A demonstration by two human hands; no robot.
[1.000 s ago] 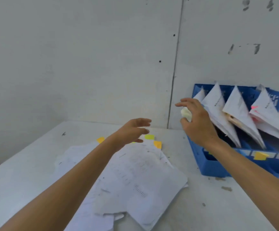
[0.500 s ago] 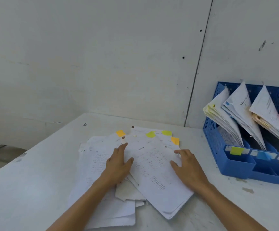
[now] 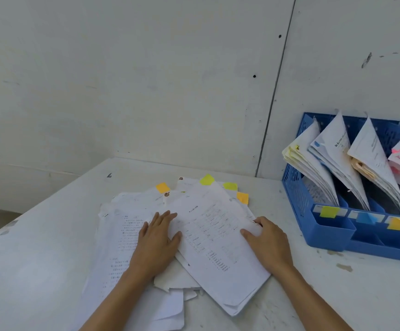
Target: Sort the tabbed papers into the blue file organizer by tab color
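The blue file organizer (image 3: 295, 194) runs off the right edge of the view, so you see only part of its fourth slot, and its front trays are cut at the corner. The print on every sheet is too small and blurred to read. Left of the organizer, with bare tabletop (image 3: 39, 247) between them, lies the loose pile of tabbed papers (image 3: 122, 235): thin white sheets, fanned and overlapping, some with torn or curled lower edges, most hidden under the top sheet (image 3: 220, 254). Small square sticky tabs poke out at the pile's far end: an orange tab (image 3: 162, 187) farthest from the organizer, two yellow-green tabs (image 3: 207, 179) in the middle, and a second orange one nearest it. The organizer is hard plastic with perforated mesh walls, and the filed papers (image 3: 332, 163) lean in its slots as sharp white triangles. Its front edge carries a yellow label (image 3: 328, 211), a blue label (image 3: 366, 218) and an orange label (image 3: 398, 223). A pink tab (image 3: 396, 151) shows in the slot cut by the frame. The tabletop is pale, scuffed and stained. Your left hand (image 3: 157, 242) rests palm down on the pile, on the side away from the organizer, fingers straight and relaxed, gripping nothing. Your right hand (image 3: 269, 244) sits at the top sheet's edge nearer the organizer, thumb laid on the paper and fingers bent at the edge; you cannot tell whether they pinch the sheet or only press on it.
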